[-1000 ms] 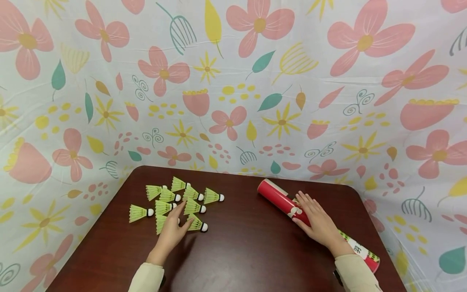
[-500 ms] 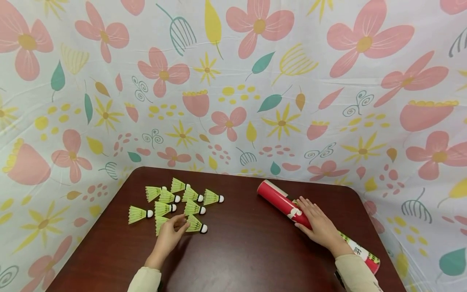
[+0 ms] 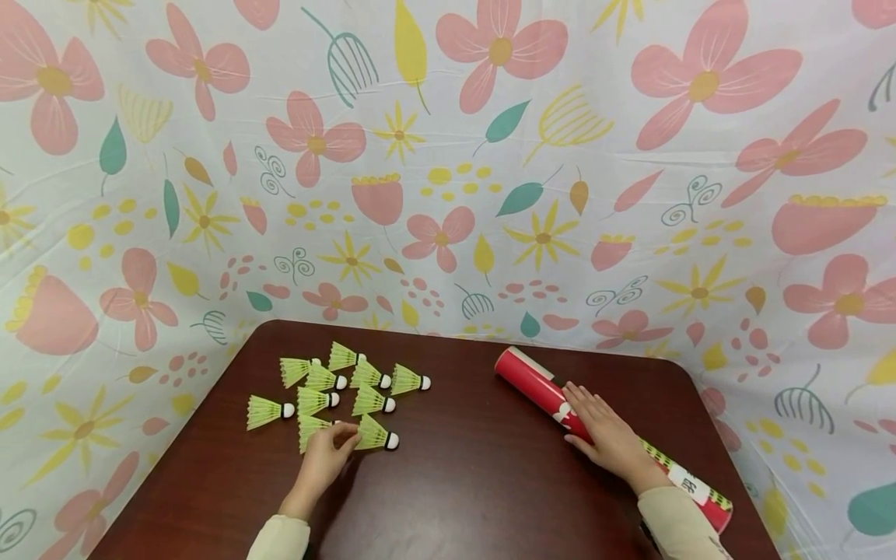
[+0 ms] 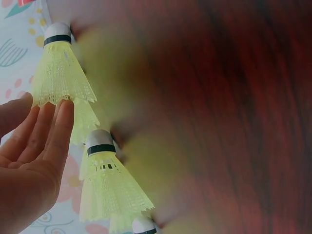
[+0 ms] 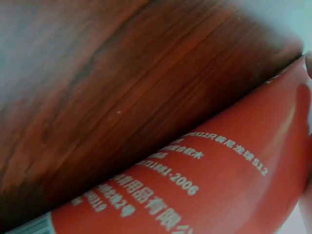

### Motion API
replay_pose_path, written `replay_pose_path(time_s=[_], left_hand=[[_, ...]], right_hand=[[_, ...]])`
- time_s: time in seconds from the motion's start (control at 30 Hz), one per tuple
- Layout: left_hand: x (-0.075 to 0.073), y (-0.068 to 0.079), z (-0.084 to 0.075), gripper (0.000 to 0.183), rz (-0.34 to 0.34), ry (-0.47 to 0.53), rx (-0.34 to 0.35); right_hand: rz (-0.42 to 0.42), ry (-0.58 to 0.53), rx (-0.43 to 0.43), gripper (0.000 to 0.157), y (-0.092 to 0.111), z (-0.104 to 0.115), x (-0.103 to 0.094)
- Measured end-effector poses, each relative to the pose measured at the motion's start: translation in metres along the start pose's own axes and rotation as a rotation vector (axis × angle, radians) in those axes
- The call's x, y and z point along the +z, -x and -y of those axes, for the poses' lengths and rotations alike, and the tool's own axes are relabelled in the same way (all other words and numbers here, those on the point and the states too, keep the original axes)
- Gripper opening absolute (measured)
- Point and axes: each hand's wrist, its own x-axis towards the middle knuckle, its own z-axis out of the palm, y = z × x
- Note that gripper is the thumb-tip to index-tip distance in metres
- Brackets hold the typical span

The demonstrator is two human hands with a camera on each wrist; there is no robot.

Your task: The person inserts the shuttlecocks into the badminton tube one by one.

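Observation:
A yellow-green shuttlecock (image 3: 378,434) with a white head and black band lies at the near right of a group of shuttlecocks. My left hand (image 3: 327,459) pinches the rim of its skirt, thumb and fingers at the edge. The left wrist view shows the same shuttlecock (image 4: 61,73) head upward, with the fingertips (image 4: 63,105) at the skirt's lower edge. My right hand (image 3: 607,434) rests on a red shuttlecock tube (image 3: 528,377), fingers extended across it and thumb apart. Red tube wall (image 5: 234,161) with white printing fills much of the right wrist view.
Several more shuttlecocks lie close together on the left half of the dark wooden table (image 3: 455,482), one shuttlecock (image 3: 266,411) a little apart at the left. A white floral cloth (image 3: 448,171) hangs behind the table and along its sides.
My left hand has drawn back toward me from above the shuttlecocks, and its thumb and fingers have closed on the near right one's skirt. The right hand stays on the tube.

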Motion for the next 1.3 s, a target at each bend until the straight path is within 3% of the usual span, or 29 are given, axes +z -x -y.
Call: replay_pose_path(time_s=[0.13, 0.27, 0.97, 1.3], left_hand=[[0.0011, -0.0002, 0.0007, 0.008, 0.008, 0.01, -0.025], [0.002, -0.0018, 0.0008, 0.007, 0.024, -0.001, -0.115], [0.0, 0.0016, 0.0022, 0.004, 0.0, -0.002, -0.115], [-0.0054, 0.0005, -0.0026, 0.004, 0.002, 0.015, -0.126]], right_hand=[[0.015, 0.018, -0.002, 0.091, -0.0014, 0.0012, -0.0005], [0.037, 0.022, 0.002, 0.094, -0.0023, 0.0013, -0.0025], [0.013, 0.036, 0.001, 0.092, -0.0004, 0.0058, 0.0023], [-0.045, 0.041, -0.069, 0.092, -0.0036, 0.0104, -0.0014]])
